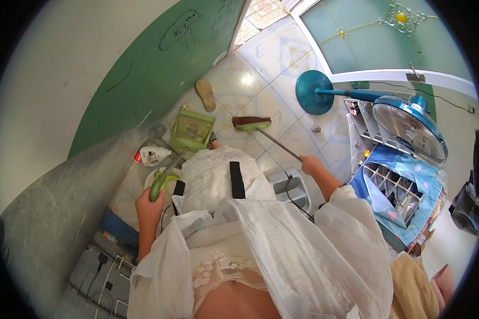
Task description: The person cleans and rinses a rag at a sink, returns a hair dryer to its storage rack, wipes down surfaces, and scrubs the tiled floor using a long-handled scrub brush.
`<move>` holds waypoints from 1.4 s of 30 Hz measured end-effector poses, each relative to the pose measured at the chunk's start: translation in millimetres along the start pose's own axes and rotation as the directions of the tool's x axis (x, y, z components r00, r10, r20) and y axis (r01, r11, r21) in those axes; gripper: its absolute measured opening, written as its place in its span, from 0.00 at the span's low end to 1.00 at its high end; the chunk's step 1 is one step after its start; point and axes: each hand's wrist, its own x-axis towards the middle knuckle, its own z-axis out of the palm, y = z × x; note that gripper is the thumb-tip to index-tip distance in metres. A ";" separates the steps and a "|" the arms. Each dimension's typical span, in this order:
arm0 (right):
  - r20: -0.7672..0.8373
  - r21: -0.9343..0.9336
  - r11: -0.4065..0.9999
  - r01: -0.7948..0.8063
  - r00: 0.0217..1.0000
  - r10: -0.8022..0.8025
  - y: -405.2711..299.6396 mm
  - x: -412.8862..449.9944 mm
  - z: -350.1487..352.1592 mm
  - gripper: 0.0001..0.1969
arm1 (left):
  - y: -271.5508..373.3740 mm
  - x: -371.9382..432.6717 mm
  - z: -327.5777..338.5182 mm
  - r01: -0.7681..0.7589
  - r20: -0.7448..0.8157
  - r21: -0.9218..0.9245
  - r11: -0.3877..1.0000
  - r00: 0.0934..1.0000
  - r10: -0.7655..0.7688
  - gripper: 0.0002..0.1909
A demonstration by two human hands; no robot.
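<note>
My left hand grips the green handle of a long-handled dustpan. Its green pan lies near the wall at the left, with some debris visible in it. In my right hand is the metal pole of a broom. The broom head has reddish-brown bristles on a light green base and rests on the tiled floor, to the right of the pan and apart from it. My clothing hides part of the floor between the two hands.
A tan slipper lies by the green wall. A white bottle stands or lies near the dustpan handle. To the right are a teal pedestal fan, a small round object, a grey stool-like item and a blue cloth-covered rack.
</note>
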 end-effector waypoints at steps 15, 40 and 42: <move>0.200 0.656 0.725 -0.207 0.975 0.097 -3.4 -2.9 -5.4 0.15 | 25.3 -16.3 21.8 0.071 -0.195 -0.080 0.994 0.977 -0.085 0.09; 0.291 0.719 0.655 -0.233 0.957 0.021 40.2 92.7 -15.2 0.11 | 47.2 -134.1 80.0 0.119 -0.450 -0.409 0.905 0.836 -0.314 0.08; 0.256 0.702 0.693 -0.168 0.966 -0.026 36.1 90.8 -18.3 0.12 | 45.2 -139.1 81.3 0.146 -0.455 -0.407 0.902 0.824 -0.339 0.08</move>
